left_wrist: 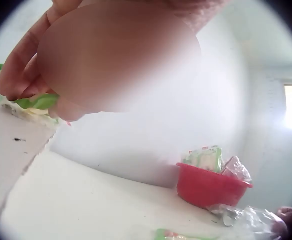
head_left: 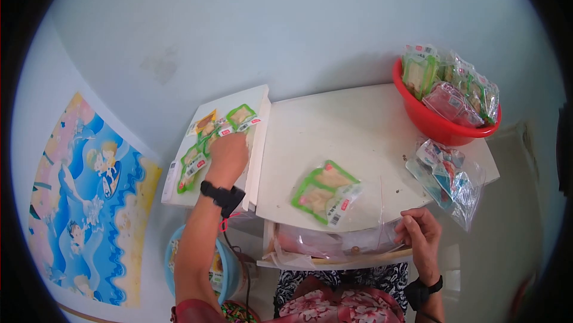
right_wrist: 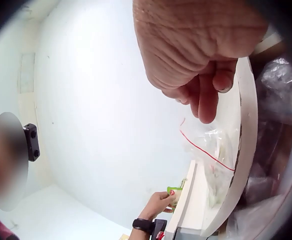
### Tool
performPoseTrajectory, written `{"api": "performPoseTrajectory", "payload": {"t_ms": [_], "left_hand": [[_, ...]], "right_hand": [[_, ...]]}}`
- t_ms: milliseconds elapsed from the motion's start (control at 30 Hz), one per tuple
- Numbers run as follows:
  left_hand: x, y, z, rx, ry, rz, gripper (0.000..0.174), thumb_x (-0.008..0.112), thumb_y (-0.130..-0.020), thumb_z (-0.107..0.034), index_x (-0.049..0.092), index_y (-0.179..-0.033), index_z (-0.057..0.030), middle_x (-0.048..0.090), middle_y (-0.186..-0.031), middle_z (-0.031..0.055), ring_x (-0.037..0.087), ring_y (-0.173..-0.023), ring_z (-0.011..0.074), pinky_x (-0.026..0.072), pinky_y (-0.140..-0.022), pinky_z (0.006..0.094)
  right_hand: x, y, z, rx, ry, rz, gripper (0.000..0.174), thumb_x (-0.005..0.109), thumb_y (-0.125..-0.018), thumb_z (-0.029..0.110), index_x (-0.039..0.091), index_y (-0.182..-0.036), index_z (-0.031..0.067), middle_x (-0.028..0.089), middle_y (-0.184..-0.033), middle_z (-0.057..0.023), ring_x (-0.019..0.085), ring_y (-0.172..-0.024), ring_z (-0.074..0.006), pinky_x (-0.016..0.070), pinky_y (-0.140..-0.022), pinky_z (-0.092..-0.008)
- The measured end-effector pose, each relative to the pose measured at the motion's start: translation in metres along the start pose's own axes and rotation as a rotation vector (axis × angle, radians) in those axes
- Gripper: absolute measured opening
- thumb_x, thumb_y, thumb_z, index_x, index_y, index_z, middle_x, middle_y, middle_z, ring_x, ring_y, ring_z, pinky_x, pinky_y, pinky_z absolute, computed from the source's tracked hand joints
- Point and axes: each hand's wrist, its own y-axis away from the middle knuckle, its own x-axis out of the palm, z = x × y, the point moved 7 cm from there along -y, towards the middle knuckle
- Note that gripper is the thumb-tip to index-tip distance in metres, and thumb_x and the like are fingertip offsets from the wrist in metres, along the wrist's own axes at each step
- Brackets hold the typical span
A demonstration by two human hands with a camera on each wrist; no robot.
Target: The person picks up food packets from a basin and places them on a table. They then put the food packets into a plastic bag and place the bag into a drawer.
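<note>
Snack packet (left_wrist: 38, 101), green, pinched in curled left grip (head_left: 227, 154), on side board (head_left: 179, 194) left of surface (head_left: 358, 120). Right grip (head_left: 419, 227) pinching clear bag (head_left: 364, 236) at near edge. Packet pair (head_left: 327, 193) mid-surface, long axis diagonal, between both grips, touching neither.

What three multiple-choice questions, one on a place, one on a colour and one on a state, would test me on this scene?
1. Where is the red bowl?
A. at the far right of the table
B. at the near left corner
C. on the floor
2. What colour edges the middle packets?
A. blue
B. green
C. black
3. What is the left hand doing?
A. hanging idle
B. lifting the bowl
C. its fingers pinch a side packet on the raised board

Answers:
1 A: the head view shows it at the far right edge.
2 B: their borders are green.
3 C: the left wrist view shows green between fingers and thumb.
</note>
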Motion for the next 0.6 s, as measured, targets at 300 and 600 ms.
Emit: {"api": "performPoseTrajectory", "payload": {"t_ms": [300,600], "left_hand": [[-0.108,0.087,-0.004,-0.185,0.913,-0.165,0.015,0.057,-0.097,-0.004,0.069,-0.105,0.0032,0.072,-0.09,0.0192,0.073,-0.079,0.0322,0.0571,-0.071,0.0396],[-0.11,0.133,-0.151,0.68,1.597,0.039,0.032,0.062,-0.076,0.019,0.071,-0.102,0.0027,0.073,-0.107,0.0201,0.072,-0.105,0.0412,0.0579,-0.09,0.0471]], "right_hand": [[-0.015,0.009,0.014,-0.095,-0.071,-0.15,0.017,0.061,-0.103,0.015,0.066,-0.111,0.0015,0.068,-0.08,-0.0056,0.064,-0.064,-0.0102,0.0453,-0.057,-0.0206],[0.066,0.03,0.023,0.341,-0.417,0.473,0.036,0.057,-0.106,0.021,0.058,-0.135,-0.0009,0.071,-0.102,-0.0097,0.069,-0.073,-0.0107,0.0512,-0.057,-0.0221]]}}
